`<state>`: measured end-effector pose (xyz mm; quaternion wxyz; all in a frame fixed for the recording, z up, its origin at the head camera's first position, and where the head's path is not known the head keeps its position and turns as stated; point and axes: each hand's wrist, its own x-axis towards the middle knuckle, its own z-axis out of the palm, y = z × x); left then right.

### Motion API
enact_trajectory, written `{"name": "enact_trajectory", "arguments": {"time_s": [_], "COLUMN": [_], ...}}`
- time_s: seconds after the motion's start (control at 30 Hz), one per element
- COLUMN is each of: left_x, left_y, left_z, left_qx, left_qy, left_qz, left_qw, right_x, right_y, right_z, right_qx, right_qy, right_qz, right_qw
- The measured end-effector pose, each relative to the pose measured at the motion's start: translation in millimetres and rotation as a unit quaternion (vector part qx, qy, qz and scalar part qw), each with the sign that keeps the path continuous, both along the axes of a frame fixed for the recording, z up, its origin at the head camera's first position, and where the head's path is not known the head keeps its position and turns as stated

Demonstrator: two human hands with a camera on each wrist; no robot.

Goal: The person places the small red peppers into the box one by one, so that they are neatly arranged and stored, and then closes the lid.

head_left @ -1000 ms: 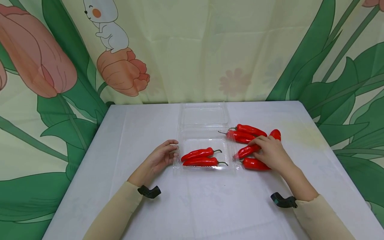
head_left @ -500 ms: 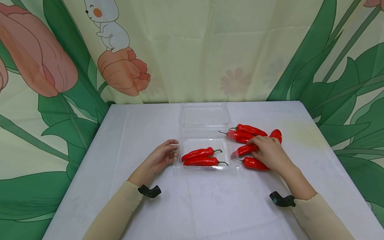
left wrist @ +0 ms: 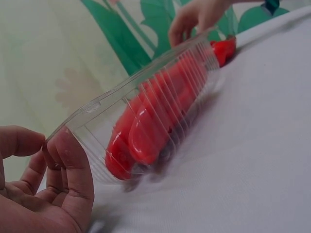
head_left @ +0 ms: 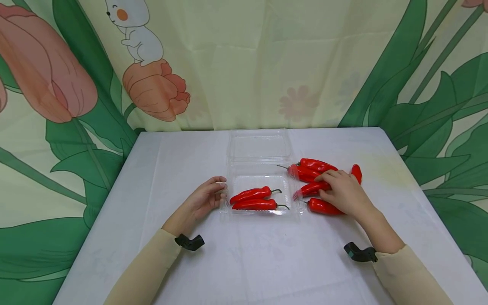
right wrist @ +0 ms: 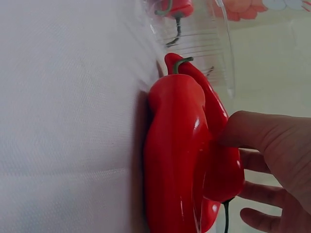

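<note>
My left hand (head_left: pixel 206 197) pinches the left rim of a clear plastic clamshell box (left wrist: pixel 92 104) between thumb and fingers. The box's lid (head_left: pixel 259 145) lies folded back behind it. Inside rest two red peppers (head_left: pixel 249 194), side by side with stems to the right. To the right of the box, my right hand (head_left: pixel 345 192) holds a red pepper (right wrist: pixel 226 170), thumb on its near side. This pepper's tip points at the box, its stem the other way. Another red pepper (right wrist: pixel 172 150) lies just in front of it on the table.
Two more red peppers (head_left: pixel 316 164) lie behind the right hand, close to the box's right wall. A further red pepper (head_left: pixel 356 172) shows partly beyond that hand. White cloth covers the table (head_left: pixel 244 262); a printed curtain (head_left: pixel 236 63) hangs behind its far edge.
The pepper under the right hand has shifted slightly left toward the box. The red pepper beyond that hand has moved a little right. The left hand and box stay put.
</note>
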<state>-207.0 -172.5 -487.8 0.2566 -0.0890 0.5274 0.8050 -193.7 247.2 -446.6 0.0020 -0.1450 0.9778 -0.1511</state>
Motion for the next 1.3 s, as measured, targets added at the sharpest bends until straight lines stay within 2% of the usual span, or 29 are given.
{"name": "enact_trajectory", "arguments": {"time_s": [0.43,0.83,1.03,1.3], "left_x": [-0.7,0.3,-0.6,-0.4], "left_y": [0.6,0.4,0.4,-0.4], "left_z": [1.5,2.6,2.4,1.7], "left_qx": [-0.004,-0.007,-0.01,-0.014], "left_qy": [0.006,0.001,0.001,-0.002], "left_qz": [-0.004,-0.006,-0.006,-0.004], "left_qw": [1.0,1.0,0.9999,0.9999], "right_x": [3.5,4.1,4.1,4.3], "right_y": [2.7,8.1,9.7,8.8], "right_z": [11.2,14.4,17.4,21.0], "right_qx": [-0.013,-0.023,-0.025,-0.033], "right_qy": [-0.017,-0.017,0.0,0.044], "right_qz": [-0.023,-0.043,-0.054,-0.067], "right_qw": [0.9995,0.9987,0.9982,0.9963]}}
